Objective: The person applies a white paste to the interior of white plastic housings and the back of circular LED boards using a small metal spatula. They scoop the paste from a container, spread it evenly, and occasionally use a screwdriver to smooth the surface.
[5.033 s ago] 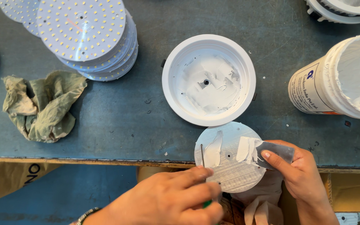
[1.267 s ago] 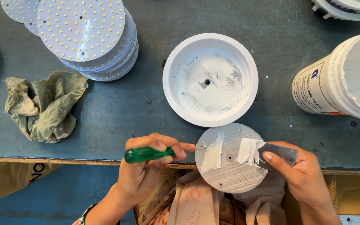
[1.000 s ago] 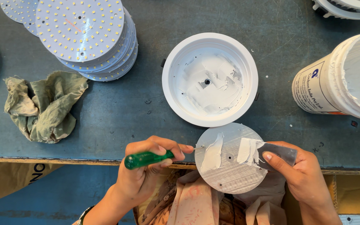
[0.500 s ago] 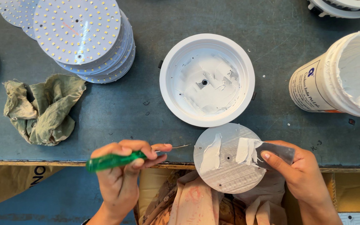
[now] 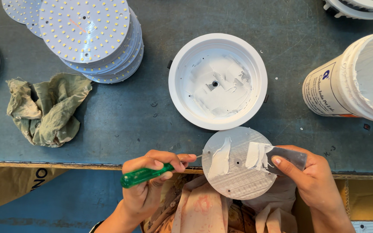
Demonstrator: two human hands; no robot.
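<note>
Screwdriver (image 5: 145,174) and disc (image 5: 238,163) in closed grip

Screwdriver (image 5: 145,174) handle was glossy see-through green plastic. Disc (image 5: 238,163) looked matt grey metal w/ thick white paste smears. Round housing (image 5: 218,81) smooth white plastic, paste inside. Rag (image 5: 46,108) was crumpled olive cloth. Bench (image 5: 152,116) scuffed matt blue-grey.

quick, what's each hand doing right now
Left hand: closed around a green-handled screwdriver, tip near the round grey metal disc.
Right hand: pinching the disc's edge together with a small grey scraper.
</note>
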